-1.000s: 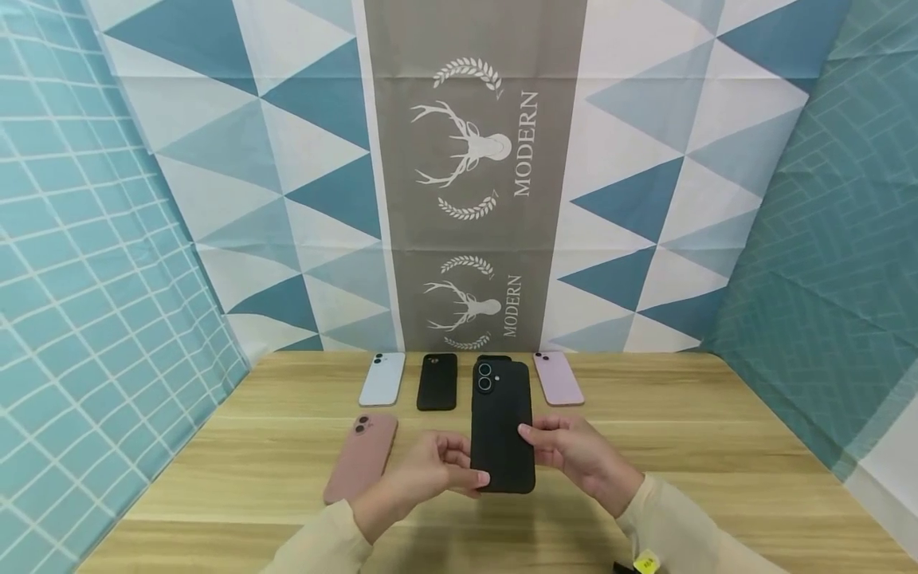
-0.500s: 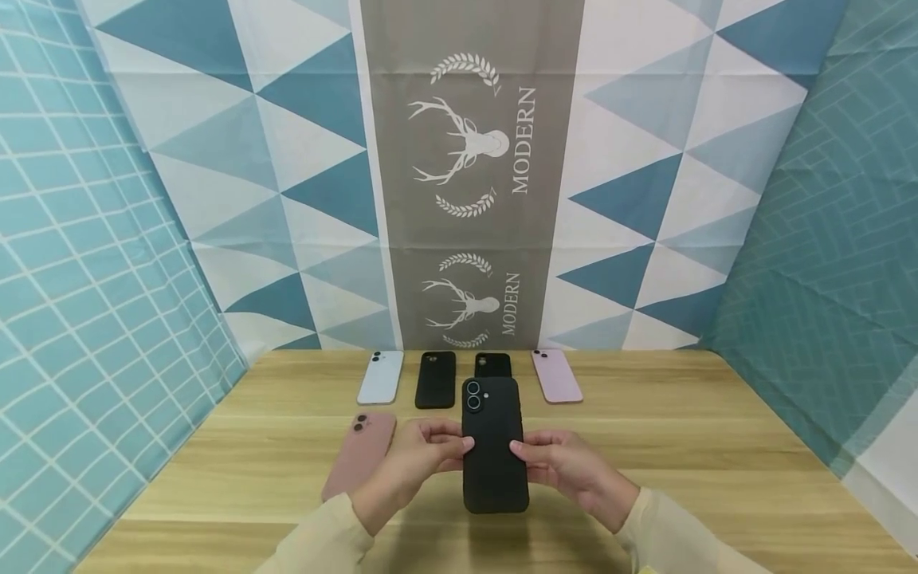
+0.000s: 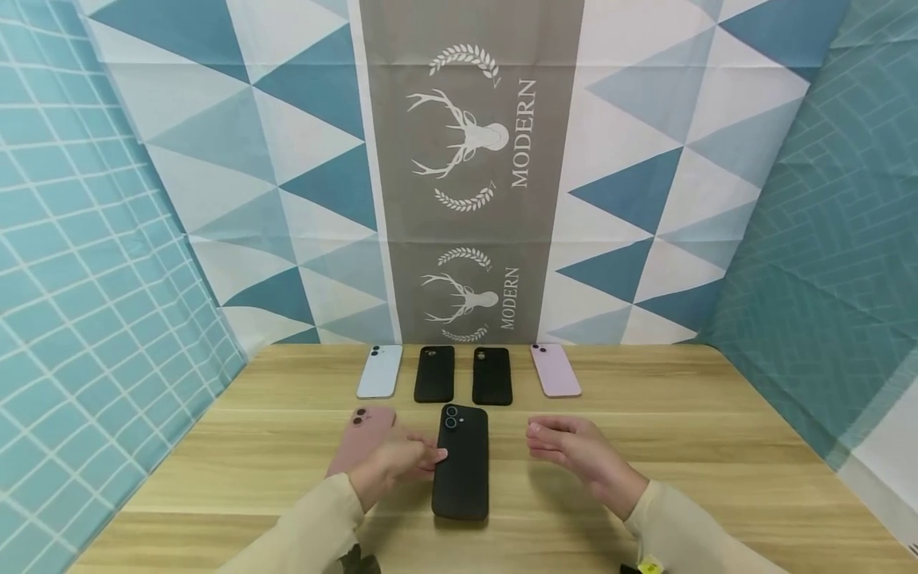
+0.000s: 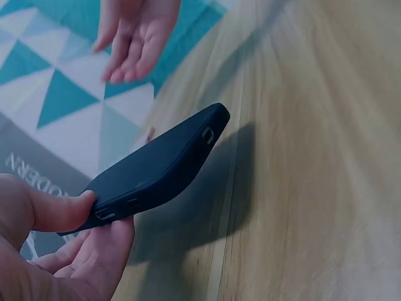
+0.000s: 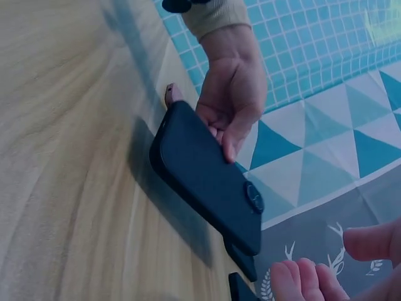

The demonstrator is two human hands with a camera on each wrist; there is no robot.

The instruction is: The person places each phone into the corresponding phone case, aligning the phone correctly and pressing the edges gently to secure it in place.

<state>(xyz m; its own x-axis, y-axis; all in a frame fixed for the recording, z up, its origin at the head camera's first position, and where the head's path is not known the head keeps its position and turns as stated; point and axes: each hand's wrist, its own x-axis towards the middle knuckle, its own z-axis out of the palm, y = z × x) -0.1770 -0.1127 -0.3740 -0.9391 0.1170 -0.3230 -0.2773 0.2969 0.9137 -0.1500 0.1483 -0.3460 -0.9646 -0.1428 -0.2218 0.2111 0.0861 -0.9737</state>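
Note:
In the head view my left hand (image 3: 403, 461) pinches the left edge of a black phone (image 3: 461, 472), thumb on its back and fingers underneath. The phone's twin camera lenses face up at its top left. Both wrist views show the black phone (image 4: 160, 163) held tilted above the table, its shadow on the wood below. My right hand (image 3: 582, 453) is apart from the phone, to its right, holding nothing, with fingers together and loosely bent. Beside my left hand a pink phone (image 3: 364, 433) lies on the table, its lower right part hidden behind that hand.
Along the back of the wooden table (image 3: 681, 446) lie a white phone (image 3: 380, 371), a black phone or case (image 3: 434, 374), another black one (image 3: 492, 376) and a lilac phone (image 3: 555, 371). Patterned cloth (image 3: 469, 199) stands behind, with tiled cloth (image 3: 86, 319) at the left.
Both hands held the black phone; the right hand has let go and moved slightly right. The left hand has carried the phone left and lower, uncovering the black one at the back.

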